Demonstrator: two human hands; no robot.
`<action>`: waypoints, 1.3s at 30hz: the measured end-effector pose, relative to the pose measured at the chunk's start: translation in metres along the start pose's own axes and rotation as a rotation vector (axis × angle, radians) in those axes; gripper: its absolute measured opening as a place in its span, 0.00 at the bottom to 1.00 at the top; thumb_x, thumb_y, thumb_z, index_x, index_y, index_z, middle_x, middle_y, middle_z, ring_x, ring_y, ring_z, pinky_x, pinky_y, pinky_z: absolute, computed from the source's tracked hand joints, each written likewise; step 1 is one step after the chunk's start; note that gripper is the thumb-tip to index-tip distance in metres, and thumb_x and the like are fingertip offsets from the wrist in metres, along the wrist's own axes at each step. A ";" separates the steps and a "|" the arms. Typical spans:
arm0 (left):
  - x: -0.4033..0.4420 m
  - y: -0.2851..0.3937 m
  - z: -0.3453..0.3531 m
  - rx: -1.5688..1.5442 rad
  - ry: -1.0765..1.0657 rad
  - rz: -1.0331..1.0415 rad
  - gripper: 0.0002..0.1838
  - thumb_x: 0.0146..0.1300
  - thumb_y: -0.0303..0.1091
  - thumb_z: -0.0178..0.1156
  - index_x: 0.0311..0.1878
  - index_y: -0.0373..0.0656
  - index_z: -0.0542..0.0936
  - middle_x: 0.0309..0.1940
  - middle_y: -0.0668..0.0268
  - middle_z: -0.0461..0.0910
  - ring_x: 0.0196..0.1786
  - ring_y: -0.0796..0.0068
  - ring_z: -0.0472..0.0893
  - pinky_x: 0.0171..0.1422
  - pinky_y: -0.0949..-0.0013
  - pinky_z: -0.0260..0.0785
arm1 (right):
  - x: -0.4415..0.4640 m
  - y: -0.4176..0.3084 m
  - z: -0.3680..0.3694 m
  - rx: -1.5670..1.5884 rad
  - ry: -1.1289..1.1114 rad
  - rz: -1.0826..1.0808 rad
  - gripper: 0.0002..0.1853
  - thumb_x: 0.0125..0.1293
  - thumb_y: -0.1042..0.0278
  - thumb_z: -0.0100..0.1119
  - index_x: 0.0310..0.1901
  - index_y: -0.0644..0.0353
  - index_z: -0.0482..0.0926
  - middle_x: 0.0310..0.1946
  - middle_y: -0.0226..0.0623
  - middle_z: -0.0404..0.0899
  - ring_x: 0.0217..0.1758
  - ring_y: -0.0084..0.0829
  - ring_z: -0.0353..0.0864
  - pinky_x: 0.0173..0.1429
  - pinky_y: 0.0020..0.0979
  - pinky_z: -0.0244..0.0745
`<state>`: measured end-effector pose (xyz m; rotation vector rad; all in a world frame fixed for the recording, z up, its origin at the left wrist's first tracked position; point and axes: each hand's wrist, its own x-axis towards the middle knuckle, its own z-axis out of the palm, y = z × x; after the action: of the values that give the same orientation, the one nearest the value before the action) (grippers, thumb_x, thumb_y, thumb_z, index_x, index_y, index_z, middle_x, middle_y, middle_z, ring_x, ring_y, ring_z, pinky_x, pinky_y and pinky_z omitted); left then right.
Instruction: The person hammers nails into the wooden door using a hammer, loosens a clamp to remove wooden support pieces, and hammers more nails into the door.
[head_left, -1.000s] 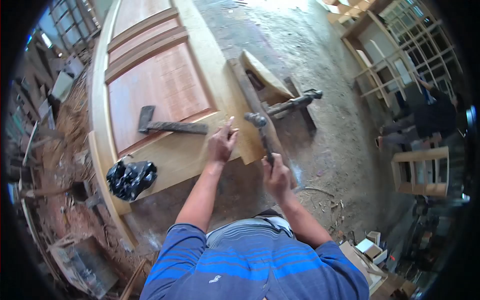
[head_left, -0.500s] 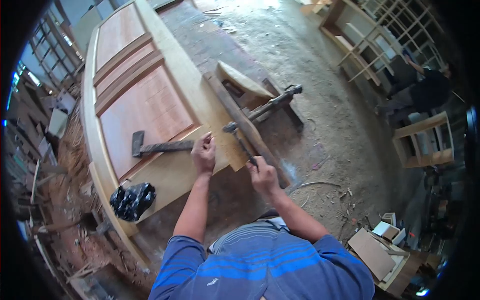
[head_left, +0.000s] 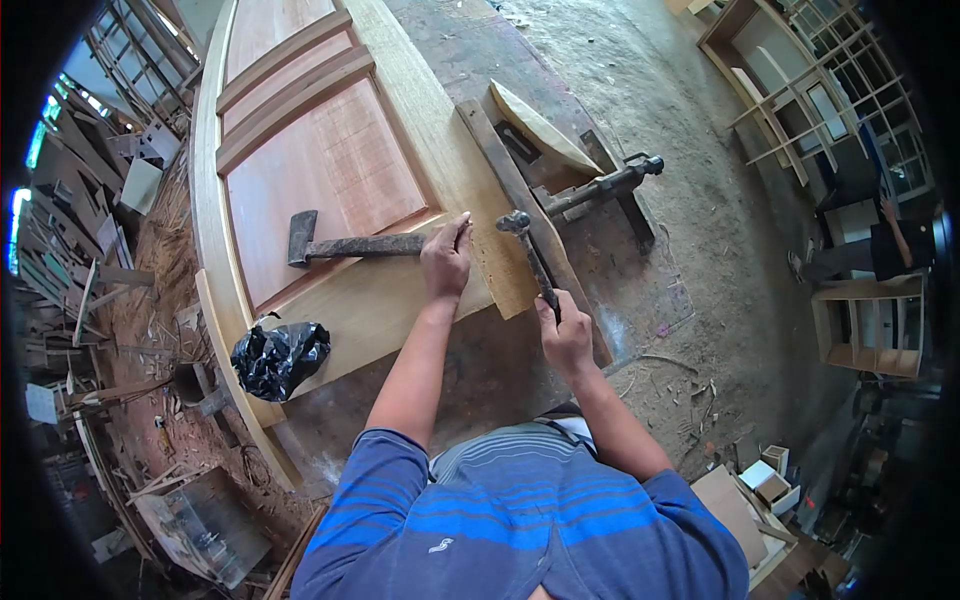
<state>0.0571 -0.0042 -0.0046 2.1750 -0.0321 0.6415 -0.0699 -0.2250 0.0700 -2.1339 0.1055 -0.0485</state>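
My right hand (head_left: 567, 338) is wrapped round the dark handle of a hammer (head_left: 535, 255), its head raised toward the far side. To its left, my left hand (head_left: 446, 262) is closed in a pinch above the wooden door (head_left: 400, 130); whatever is between the fingertips is too small to make out. A second hammer (head_left: 360, 245), with a blocky head and a worn handle, lies across the door, its handle end hidden behind my left hand. Near the door's close end sits a crumpled black plastic bag (head_left: 280, 358).
Beside the door, a clamp (head_left: 605, 187) and a curved wooden piece (head_left: 540, 130) are on the workbench (head_left: 470, 50). Scrap wood (head_left: 70, 300) crowds the left. At right are a wooden lattice frame (head_left: 815, 80), a person (head_left: 890, 245) and a small open cabinet (head_left: 870, 325).
The view has shifted, so the door and tools appear further right and higher. Both hands keep their grips, and the person at right now appears upright rather than bent.
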 end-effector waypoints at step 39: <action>-0.006 -0.001 -0.006 0.026 -0.107 -0.023 0.35 0.70 0.29 0.72 0.80 0.46 0.76 0.41 0.62 0.91 0.46 0.57 0.89 0.56 0.52 0.83 | 0.031 -0.002 0.021 -0.378 -0.105 -0.131 0.12 0.83 0.57 0.60 0.52 0.57 0.75 0.32 0.58 0.87 0.37 0.63 0.89 0.40 0.62 0.81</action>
<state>0.0490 -0.0005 -0.0051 2.2302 -0.0560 0.5149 -0.0372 -0.2088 0.0604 -2.5142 -0.0956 0.0081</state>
